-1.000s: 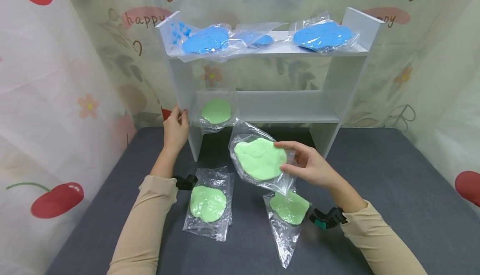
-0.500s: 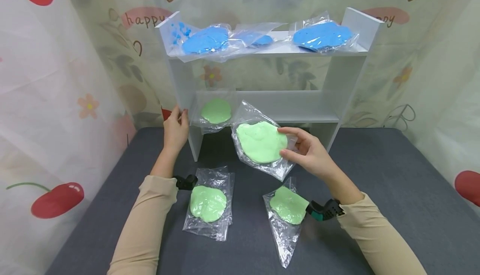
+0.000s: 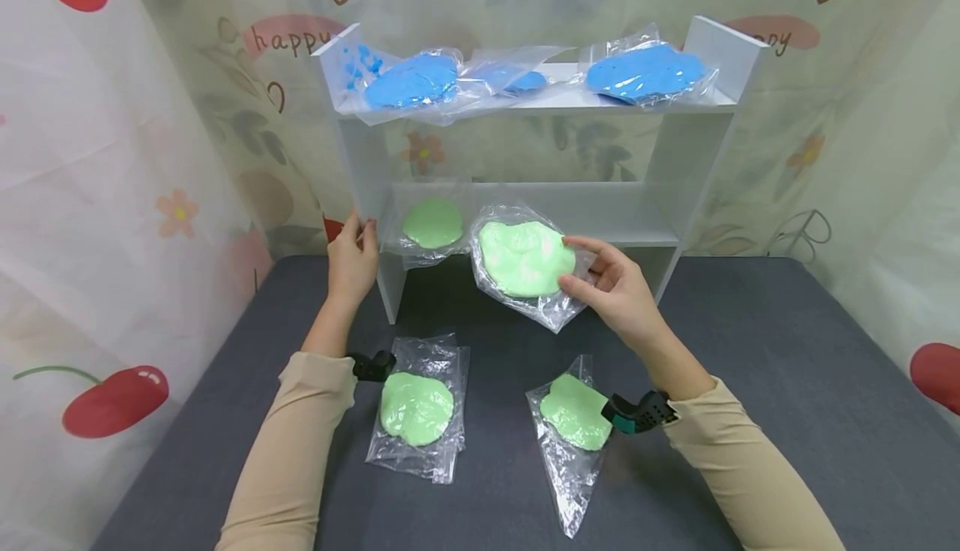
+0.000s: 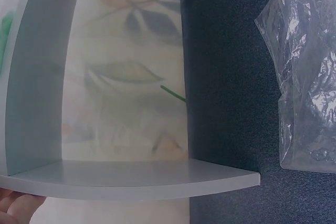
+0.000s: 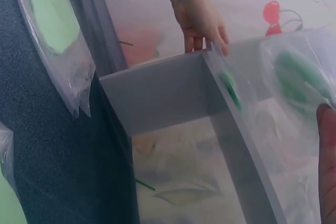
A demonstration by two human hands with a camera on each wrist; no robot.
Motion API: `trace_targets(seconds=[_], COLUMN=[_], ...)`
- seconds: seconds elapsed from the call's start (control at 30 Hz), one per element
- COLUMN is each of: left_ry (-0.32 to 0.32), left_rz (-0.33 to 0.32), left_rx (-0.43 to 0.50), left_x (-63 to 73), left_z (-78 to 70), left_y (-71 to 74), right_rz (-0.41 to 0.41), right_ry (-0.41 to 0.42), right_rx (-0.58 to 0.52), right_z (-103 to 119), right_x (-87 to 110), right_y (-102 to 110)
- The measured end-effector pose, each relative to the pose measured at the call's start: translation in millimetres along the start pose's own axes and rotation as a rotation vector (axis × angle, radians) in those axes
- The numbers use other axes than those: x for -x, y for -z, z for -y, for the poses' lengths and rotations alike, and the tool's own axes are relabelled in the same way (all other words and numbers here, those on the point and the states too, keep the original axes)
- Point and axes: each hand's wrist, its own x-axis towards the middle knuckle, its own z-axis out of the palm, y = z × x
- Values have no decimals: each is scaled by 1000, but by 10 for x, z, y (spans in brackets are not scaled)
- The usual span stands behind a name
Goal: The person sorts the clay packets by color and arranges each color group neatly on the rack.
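Observation:
Pinched by its right edge in my right hand (image 3: 618, 288), a clear bag of light green clay (image 3: 527, 259) hangs tilted before the middle shelf. My left hand (image 3: 351, 259) holds the front edge of the left side panel of the white shelf unit (image 3: 577, 213); in the left wrist view, its fingers (image 4: 18, 208) show outside that panel. Another bag of green clay (image 3: 432, 223) lies at the left end of the middle shelf. On the dark table rest two more green clay bags, one at left (image 3: 416, 409) and one at right (image 3: 577, 413).
Across the top shelf lie bags of blue clay, one at left (image 3: 412, 80), a smaller blue patch in the middle (image 3: 527, 81) and one at right (image 3: 645, 72). A printed cloth (image 3: 172, 117) hangs behind and beside the dark table (image 3: 750, 351).
My right hand has lifted the bag of green clay up and toward the middle shelf, slightly to the right. The left hand has stayed at the side panel.

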Motion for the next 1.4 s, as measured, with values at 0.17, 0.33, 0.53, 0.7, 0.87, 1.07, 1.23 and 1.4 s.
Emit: trace_targets(seconds=[0.17, 0.33, 0.53, 0.7, 0.87, 1.07, 1.23, 1.4], left_ry=[-1, 0, 2, 3, 5, 3, -1, 0], left_rz=[3, 10, 20, 19, 20, 17, 18, 17], left_rx=[2, -6, -16, -15, -15, -23, -18, -10], left_x=[4, 12, 12, 16, 20, 23, 18, 10], left_z=[6, 0, 5, 0, -2, -5, -1, 14], left_y=[-1, 4, 8, 9, 11, 12, 10, 3], right_rz=[-52, -103, -151, -184, -206, -228, -248, -256], right_ry=[-23, -40, -41, -59, -73, -89, -103, -106], right_rx=[-27, -57, -85, -124, -177, -220, -219, -210], right_z=[-1, -10, -29, -28, -27, -21, -14, 1], right_x=[-46, -79, -131, -185, -234, -276, -312, -351], right_y=[-30, -55, -68, -93, -124, -156, -182, -220])
